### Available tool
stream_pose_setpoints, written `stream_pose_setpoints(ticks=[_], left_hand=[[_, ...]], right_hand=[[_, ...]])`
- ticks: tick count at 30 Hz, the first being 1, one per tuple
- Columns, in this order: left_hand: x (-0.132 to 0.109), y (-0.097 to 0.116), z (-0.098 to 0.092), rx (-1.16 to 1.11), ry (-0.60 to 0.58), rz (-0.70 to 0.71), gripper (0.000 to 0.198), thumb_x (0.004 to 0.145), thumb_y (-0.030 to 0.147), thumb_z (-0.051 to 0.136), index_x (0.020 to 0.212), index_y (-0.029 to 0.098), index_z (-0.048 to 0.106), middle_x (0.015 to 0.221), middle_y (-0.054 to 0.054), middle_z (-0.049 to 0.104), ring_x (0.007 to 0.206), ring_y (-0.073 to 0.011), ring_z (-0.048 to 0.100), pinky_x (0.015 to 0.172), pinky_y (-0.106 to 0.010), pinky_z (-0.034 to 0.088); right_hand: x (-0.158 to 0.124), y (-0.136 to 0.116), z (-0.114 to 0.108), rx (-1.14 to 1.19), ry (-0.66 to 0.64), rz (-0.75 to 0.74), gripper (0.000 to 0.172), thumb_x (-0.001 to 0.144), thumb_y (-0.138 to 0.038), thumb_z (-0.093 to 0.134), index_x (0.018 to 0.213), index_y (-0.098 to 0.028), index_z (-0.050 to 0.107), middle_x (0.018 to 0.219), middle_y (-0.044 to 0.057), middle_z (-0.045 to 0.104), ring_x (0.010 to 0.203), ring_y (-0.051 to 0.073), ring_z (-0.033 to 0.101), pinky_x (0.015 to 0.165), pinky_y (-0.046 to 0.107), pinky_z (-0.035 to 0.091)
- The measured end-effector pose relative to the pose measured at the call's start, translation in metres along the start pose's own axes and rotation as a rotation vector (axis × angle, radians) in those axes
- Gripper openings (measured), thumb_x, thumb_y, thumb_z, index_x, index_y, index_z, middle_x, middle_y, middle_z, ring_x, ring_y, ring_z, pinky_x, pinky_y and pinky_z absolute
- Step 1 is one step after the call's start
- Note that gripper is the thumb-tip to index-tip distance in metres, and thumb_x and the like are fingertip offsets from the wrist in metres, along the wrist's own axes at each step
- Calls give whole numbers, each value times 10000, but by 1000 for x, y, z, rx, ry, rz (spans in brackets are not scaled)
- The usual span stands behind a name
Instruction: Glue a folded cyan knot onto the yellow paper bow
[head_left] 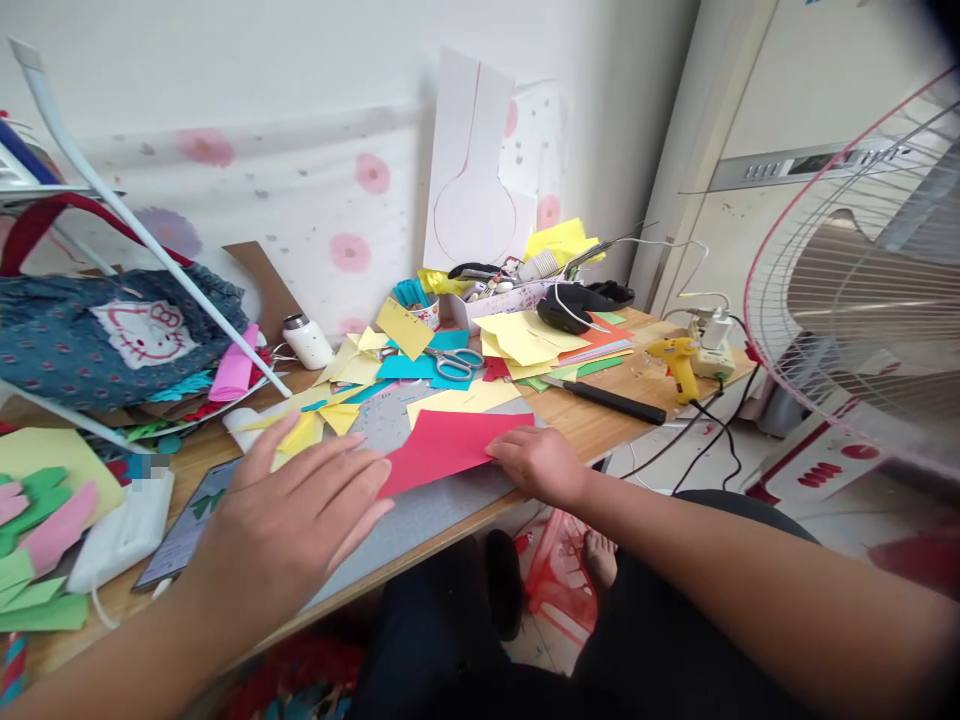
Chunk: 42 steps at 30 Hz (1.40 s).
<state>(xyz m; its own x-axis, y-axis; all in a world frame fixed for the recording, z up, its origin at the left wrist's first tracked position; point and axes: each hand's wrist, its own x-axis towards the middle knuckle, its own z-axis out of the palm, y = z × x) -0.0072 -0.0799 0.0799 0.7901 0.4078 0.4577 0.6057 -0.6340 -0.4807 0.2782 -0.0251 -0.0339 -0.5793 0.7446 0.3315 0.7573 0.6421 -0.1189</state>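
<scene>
A red sheet of paper lies on a grey cutting mat at the table's front edge. My left hand rests flat with fingers spread, its fingertips touching the sheet's left end. My right hand presses down on the sheet's right corner, fingers curled onto the paper. Yellow paper scraps lie just beyond my left hand. Neither hand lifts anything.
Scissors, a black craft knife and a yellow glue gun lie further back among stacks of coloured paper. A patterned bag sits at the left, a phone by my left wrist, a fan at the right.
</scene>
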Motion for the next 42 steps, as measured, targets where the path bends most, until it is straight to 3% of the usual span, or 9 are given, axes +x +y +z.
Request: stream_pose_setpoints(ticks=[2, 5, 11, 16, 22, 27, 30, 35, 42], left_hand=[[-5, -2, -10, -79, 0, -69, 335, 880, 385, 576, 1195, 278, 543, 1159, -23, 679, 1116, -266, 598, 1137, -566, 231], [-19, -8, -4, -247, -154, -213, 562, 818, 620, 530, 1288, 315, 488, 1274, -24, 620, 1158, -284, 570, 1067, -457, 386], [-11, 2, 50, -462, -595, -257, 472, 946, 438, 371, 1385, 287, 457, 1494, -35, 405, 1348, -275, 401, 1093, -455, 361], [11, 22, 101, -531, -766, -227, 630, 929, 530, 386, 1491, 300, 221, 1582, -63, 126, 1445, -358, 92, 1119, -626, 150], [9, 13, 128, -582, -782, -144, 676, 898, 638, 341, 1489, 336, 208, 1584, -46, 165, 1447, -363, 93, 1109, -651, 82], [29, 1, 132, -618, -709, -96, 755, 781, 592, 592, 1436, 301, 357, 1445, -118, 427, 1343, -353, 342, 1118, -619, 84], [43, 2, 138, -648, -641, -95, 684, 687, 588, 688, 1256, 237, 544, 1172, -104, 566, 1156, -328, 486, 1098, -594, 170], [51, 6, 145, -721, -606, -34, 524, 656, 623, 701, 977, 224, 587, 1022, -43, 559, 1021, -261, 507, 1077, -521, 243], [41, 7, 152, -782, -559, 40, 575, 716, 625, 658, 1105, 210, 577, 1148, -83, 555, 1149, -288, 463, 1092, -497, 255]], right_hand=[[-3, 4, 2, 18, 12, -13, 281, 966, -218, 404, 1004, -180, 680, 968, 103, 701, 865, 167, 625, 739, 262, 446], [-7, 2, 6, 32, -7, -34, 282, 964, -208, 403, 1035, -185, 674, 993, 108, 705, 900, 175, 628, 769, 273, 456], [4, -1, 8, 12, -111, -42, 289, 919, -396, 528, 1158, -270, 631, 1181, 46, 663, 1099, 151, 573, 960, 270, 421], [-10, 71, -28, -159, -80, 418, 354, 989, -320, 384, 1239, -143, 562, 1283, 162, 561, 1162, 225, 529, 1008, 413, 408], [-44, 126, -46, -201, -205, 725, 332, 911, -322, 560, 1200, -157, 562, 1179, 104, 592, 1032, 232, 594, 871, 438, 501], [-57, 99, -57, -83, -147, 704, 452, 934, -269, 401, 1378, -196, 443, 1328, 125, 538, 1172, 292, 532, 936, 411, 447], [-73, 72, -66, 96, -229, 602, 415, 955, -284, 320, 1322, -231, 506, 1105, 40, 672, 904, 168, 651, 815, 260, 500], [-98, 37, -69, 536, -391, 626, 447, 933, -276, 345, 1364, -228, 453, 804, 15, 658, 562, 124, 609, 632, 244, 501], [-92, 30, -68, 705, -518, 678, 413, 930, -306, 374, 1306, -309, 546, 816, -2, 654, 471, 90, 571, 485, 200, 456]])
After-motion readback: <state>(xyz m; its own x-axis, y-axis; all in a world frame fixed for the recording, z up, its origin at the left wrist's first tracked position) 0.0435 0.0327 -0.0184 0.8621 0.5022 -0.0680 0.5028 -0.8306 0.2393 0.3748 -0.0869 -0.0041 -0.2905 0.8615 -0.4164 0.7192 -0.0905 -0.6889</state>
